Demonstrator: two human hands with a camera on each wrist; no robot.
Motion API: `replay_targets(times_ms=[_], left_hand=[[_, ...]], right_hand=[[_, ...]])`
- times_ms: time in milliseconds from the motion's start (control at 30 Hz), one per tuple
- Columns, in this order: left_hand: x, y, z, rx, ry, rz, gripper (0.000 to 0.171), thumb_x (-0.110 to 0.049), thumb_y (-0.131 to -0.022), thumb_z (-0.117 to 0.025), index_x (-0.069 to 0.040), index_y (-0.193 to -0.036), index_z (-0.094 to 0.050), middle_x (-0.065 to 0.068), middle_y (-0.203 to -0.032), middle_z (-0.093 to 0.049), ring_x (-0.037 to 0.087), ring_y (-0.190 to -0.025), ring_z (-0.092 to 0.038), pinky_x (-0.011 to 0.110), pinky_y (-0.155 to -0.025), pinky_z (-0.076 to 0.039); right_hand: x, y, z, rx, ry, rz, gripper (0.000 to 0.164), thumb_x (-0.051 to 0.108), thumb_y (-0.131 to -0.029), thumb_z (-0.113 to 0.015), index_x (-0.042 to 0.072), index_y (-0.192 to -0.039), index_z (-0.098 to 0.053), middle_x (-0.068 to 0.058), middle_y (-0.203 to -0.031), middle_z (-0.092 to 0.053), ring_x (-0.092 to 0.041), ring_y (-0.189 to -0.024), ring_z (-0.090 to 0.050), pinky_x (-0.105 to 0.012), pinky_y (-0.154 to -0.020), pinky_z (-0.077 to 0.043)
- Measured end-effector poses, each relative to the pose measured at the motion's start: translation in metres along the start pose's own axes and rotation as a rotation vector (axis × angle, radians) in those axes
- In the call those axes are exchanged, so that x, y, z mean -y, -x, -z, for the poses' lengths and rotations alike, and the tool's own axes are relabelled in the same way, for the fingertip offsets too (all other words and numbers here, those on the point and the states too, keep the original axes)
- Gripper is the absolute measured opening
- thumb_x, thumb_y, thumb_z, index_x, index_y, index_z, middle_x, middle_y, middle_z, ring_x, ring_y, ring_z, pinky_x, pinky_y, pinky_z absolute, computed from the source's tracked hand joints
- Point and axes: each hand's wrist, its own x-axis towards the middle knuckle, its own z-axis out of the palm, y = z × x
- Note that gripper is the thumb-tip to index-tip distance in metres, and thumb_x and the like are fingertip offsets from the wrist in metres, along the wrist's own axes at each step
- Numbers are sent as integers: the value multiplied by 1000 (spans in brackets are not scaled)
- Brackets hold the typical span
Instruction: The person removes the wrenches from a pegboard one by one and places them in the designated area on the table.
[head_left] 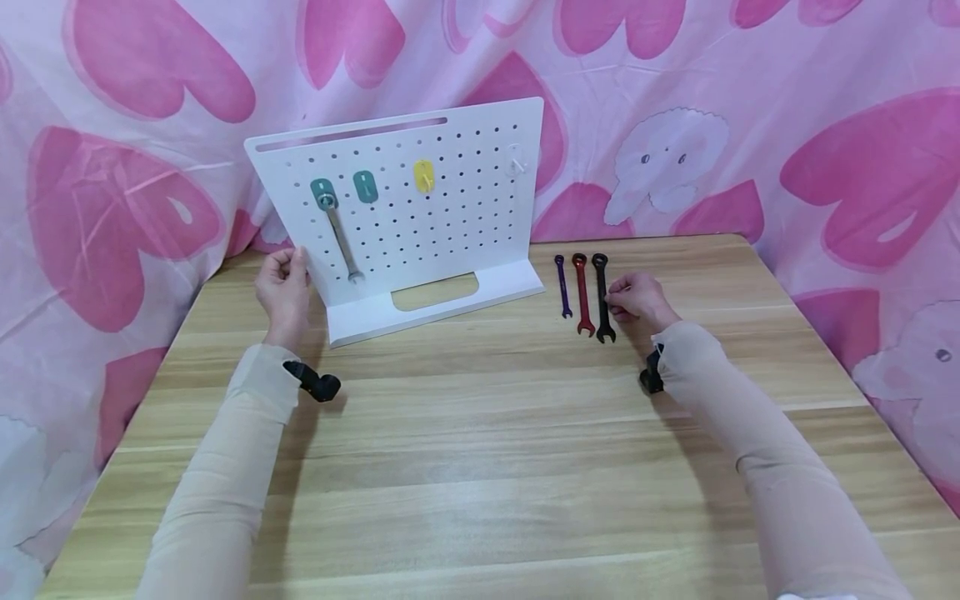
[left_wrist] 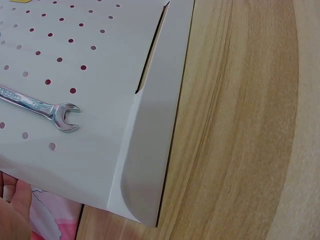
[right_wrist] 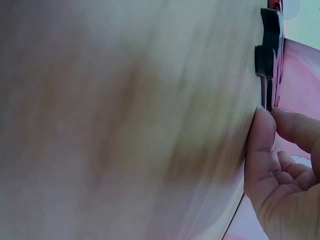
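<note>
A white pegboard stand (head_left: pixel 420 221) stands on the table, and my left hand (head_left: pixel 283 287) grips its left edge with curled fingers. From a green hook (head_left: pixel 322 190) on the board hangs a silver combination wrench (head_left: pixel 342 242); its open end (left_wrist: pixel 65 117) shows in the left wrist view. To the right of the stand lie a small purple wrench (head_left: pixel 562 286), a red wrench (head_left: pixel 582 293) and a black wrench (head_left: pixel 602 296), side by side. My right hand (head_left: pixel 640 300) pinches the black wrench's shaft between thumb and forefinger, as the right wrist view also shows.
The board also carries another green hook (head_left: pixel 365 187), a yellow hook (head_left: pixel 424 177) and a clear hook (head_left: pixel 516 160). Behind the wooden table (head_left: pixel 480 467) hangs a pink heart-patterned cloth (head_left: pixel 750 75). A black wrist camera (head_left: pixel 318 385) juts from the left sleeve.
</note>
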Motion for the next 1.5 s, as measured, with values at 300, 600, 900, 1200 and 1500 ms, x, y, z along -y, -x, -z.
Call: replay_targets(times_ms=[300,600,900,1200,1500], left_hand=[[-1,1,1,1,-3,-18,29,-43,-86,-59,-20,-103,-60,-5,-89,-49,8,-84,-45,21,-81,-44],[1,-1,1,5,6,-28,27,-42,-86,-61,-20,-102,-60,-4,-89,-50,8,-83,-45,21,-79,-44],[3,-2,1,-1,-24,-42,25,-42,-87,-59,-20,-100,-60,-4,-88,-49,8,-81,-45,21,-76,-44],[3,-3,1,-6,-10,-45,23,-41,-87,-60,-20,-97,-59,-4,-85,-49,7,-78,-45,20,-73,-44],[2,-3,0,-17,-2,-39,21,-39,-87,-61,-20,-96,-61,-4,-85,-49,7,-79,-46,19,-74,-45]], right_hand=[[1,0,0,2,-3,-2,23,3,-93,-55,-11,-110,-51,-7,-78,-61,-9,-62,-57,-24,-59,-54],[-2,1,2,27,-20,25,25,4,-94,-54,-12,-113,-50,-6,-80,-61,-8,-63,-57,-22,-60,-54],[0,7,6,49,-100,20,33,5,-95,-51,-14,-122,-44,-7,-81,-61,-7,-63,-60,-24,-63,-56],[20,22,1,14,-189,65,39,14,-96,-54,-9,-126,-45,-8,-93,-61,-7,-68,-62,-24,-69,-56],[50,31,-22,0,-259,126,35,13,-95,-55,-7,-123,-49,-6,-90,-60,-9,-66,-62,-27,-69,-56]])
